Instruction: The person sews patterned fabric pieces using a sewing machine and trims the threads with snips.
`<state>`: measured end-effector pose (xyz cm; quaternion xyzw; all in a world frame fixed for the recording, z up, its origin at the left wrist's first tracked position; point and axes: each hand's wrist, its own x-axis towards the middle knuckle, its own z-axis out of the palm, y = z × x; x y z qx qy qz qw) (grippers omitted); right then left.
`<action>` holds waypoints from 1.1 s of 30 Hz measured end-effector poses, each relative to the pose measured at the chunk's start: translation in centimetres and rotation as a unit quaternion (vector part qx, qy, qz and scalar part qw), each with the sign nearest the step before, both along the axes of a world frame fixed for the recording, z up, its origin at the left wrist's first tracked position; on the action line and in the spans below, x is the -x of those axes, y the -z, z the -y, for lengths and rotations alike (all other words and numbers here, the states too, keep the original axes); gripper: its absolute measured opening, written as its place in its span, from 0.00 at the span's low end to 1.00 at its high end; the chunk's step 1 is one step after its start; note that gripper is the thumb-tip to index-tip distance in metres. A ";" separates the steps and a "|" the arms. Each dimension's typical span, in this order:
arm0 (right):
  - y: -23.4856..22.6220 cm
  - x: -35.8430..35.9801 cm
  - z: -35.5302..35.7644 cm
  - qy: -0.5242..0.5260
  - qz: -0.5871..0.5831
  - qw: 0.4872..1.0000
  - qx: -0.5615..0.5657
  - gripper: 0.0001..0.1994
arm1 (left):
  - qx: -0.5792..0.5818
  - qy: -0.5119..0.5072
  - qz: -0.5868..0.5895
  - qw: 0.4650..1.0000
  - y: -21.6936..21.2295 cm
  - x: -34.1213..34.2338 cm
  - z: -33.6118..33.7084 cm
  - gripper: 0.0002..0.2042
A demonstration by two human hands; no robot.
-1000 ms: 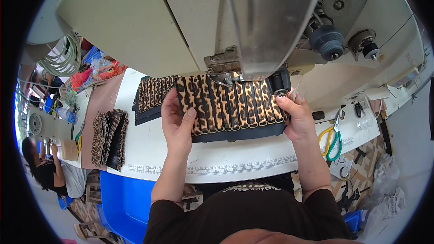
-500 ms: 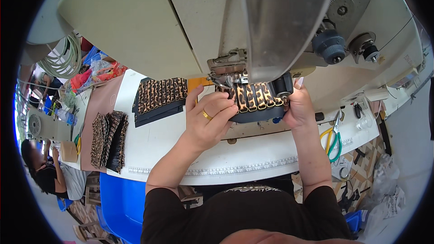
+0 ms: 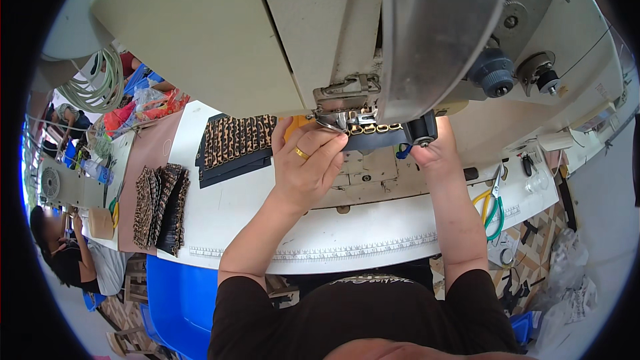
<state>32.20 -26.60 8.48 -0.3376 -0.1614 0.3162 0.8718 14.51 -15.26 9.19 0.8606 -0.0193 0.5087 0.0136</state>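
One flat black gold-ringed panel [image 3: 375,141] lies under the silver metal presser foot [image 3: 339,120], your left hand [image 3: 308,160] and right hand [image 3: 435,150] at its sides, grips unclear; probably light, bendy: hold its plain border.

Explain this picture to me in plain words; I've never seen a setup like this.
You are looking down from a camera worn on a person's head. Its wide fisheye lens bends straight edges. There is no robot: the bare hands belong to the wearer.

The big pale machine overhead appears to be a sewing machine. The left hand, wearing a gold-coloured ring, has its fingertips on a black piece with leopard-print strips under the metal foot. The right hand is beside the machine's black roller; its grip is partly hidden.

On the white table lie a stack of similar pieces, a leopard-print bundle further left, and scissors at right.
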 end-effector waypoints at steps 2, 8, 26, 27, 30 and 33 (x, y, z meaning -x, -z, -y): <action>1.4 -1.3 0.2 -0.082 0.023 0.993 -0.082 0.13 | 0.038 0.046 -0.002 0.998 0.1 -0.2 -0.3 0.10; -0.1 0.0 0.0 0.013 0.101 0.995 -0.016 0.04 | 0.527 0.201 0.068 0.823 1.5 -1.4 -3.0 0.08; -0.4 4.9 3.2 0.104 0.429 0.896 0.042 0.06 | 0.697 0.249 0.036 0.671 1.4 0.4 -4.9 0.05; -0.6 5.1 3.1 0.087 0.517 0.845 0.109 0.12 | 0.705 0.262 0.073 0.656 1.8 0.9 -4.4 0.04; 0.2 5.0 1.5 0.181 0.675 0.702 0.135 0.19 | 0.692 0.279 0.140 0.651 2.1 0.9 -3.0 0.08; 0.1 5.2 1.6 0.197 0.700 0.664 0.174 0.23 | 0.690 0.291 0.149 0.645 2.0 0.9 -2.4 0.08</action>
